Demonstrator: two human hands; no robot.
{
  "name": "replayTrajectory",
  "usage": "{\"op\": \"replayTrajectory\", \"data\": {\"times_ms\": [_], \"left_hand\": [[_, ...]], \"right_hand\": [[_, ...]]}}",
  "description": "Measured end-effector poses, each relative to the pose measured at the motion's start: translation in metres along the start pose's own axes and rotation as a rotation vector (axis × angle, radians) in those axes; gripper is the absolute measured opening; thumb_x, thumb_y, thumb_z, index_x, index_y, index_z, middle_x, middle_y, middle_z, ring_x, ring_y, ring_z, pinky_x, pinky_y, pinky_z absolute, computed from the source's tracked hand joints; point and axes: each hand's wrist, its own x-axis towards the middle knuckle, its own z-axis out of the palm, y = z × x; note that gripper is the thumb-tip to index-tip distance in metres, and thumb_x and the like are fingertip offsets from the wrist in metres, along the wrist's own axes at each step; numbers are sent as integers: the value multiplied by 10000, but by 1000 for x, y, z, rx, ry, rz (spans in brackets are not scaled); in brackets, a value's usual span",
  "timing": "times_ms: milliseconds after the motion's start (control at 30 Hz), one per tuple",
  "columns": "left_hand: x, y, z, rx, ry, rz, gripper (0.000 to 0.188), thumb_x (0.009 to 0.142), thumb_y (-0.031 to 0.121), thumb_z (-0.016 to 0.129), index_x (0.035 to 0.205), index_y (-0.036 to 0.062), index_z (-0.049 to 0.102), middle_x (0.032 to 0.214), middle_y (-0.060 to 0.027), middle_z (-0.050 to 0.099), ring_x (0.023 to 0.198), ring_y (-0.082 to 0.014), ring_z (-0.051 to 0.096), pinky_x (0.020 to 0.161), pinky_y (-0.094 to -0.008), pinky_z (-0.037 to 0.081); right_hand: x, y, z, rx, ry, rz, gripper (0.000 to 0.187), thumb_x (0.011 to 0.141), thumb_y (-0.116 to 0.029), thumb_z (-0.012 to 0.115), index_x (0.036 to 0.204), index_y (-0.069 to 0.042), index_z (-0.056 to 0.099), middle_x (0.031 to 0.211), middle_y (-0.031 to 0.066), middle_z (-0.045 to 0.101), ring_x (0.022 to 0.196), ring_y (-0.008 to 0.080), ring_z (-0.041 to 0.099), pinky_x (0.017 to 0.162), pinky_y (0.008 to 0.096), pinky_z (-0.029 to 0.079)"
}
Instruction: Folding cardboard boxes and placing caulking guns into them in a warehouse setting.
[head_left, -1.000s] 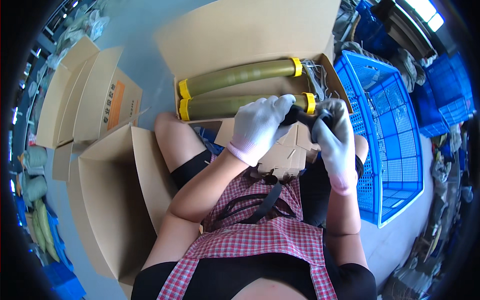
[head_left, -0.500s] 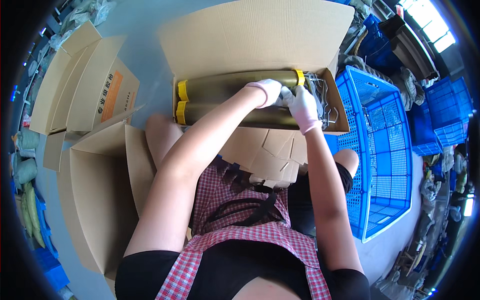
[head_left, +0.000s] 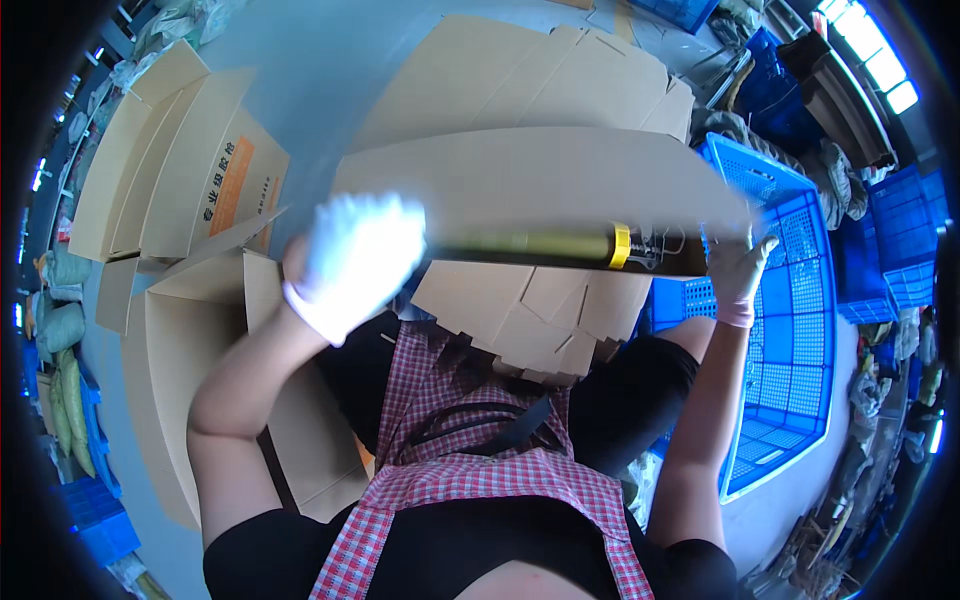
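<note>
A long cardboard box [head_left: 540, 170] lies across in front of me, its lid folded partly down over the contents. Through the front gap shows an olive tube [head_left: 530, 245] with a yellow end ring [head_left: 621, 246], and metal wire parts [head_left: 655, 248] at its right. My left hand [head_left: 362, 262], in a white glove, is at the box's left end, its fingers smeared by motion. At the right end my gloved right hand [head_left: 738, 272] grips the box by its end, some fingers hidden behind the lid.
Flattened cardboard [head_left: 480, 70] lies beyond the box, with more cardboard [head_left: 530, 310] beneath it near my legs. Open cartons [head_left: 190, 310] stand at left. A blue plastic crate [head_left: 780, 340] is close on the right, and bags and stacked blue crates [head_left: 905, 230] line that side.
The raised lid has come down toward me, covering most of the tubes. My hands have parted from the box's middle, the left to its left end and the right to its right end.
</note>
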Motion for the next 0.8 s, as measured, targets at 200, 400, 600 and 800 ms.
{"op": "replayTrajectory", "data": {"times_ms": [200,400,600,800], "left_hand": [[-44,-60,78,-650,118,-307,387,865,159,652,1234,65,583,950,-103,658,706,-178,585,690,-305,503],[-43,-82,68,-1373,-556,-682,835,843,117,666,1530,155,193,1359,-203,495,908,-189,638,688,-307,546],[-43,-57,95,-2099,-96,-518,767,810,-122,560,1492,62,262,1433,-98,385,887,-130,625,787,-257,551],[-44,-33,89,-1145,341,-658,449,743,40,755,1176,129,677,1052,-79,666,931,-156,606,830,-320,511]], "right_hand": [[-6,8,-22,2739,-343,248,814,789,-162,754,1469,-22,328,1448,146,425,1346,245,395,1128,339,273],[-6,18,-9,2418,-514,-38,939,638,-375,877,1405,-39,452,1437,71,445,1319,228,421,1108,364,318],[-19,-12,14,2590,-341,199,724,700,-161,848,1341,-56,529,1290,60,559,1148,166,543,1009,313,429],[-32,-34,-5,2011,176,390,344,799,-75,749,1134,-42,679,1150,81,647,1062,185,597,937,315,471]]}}
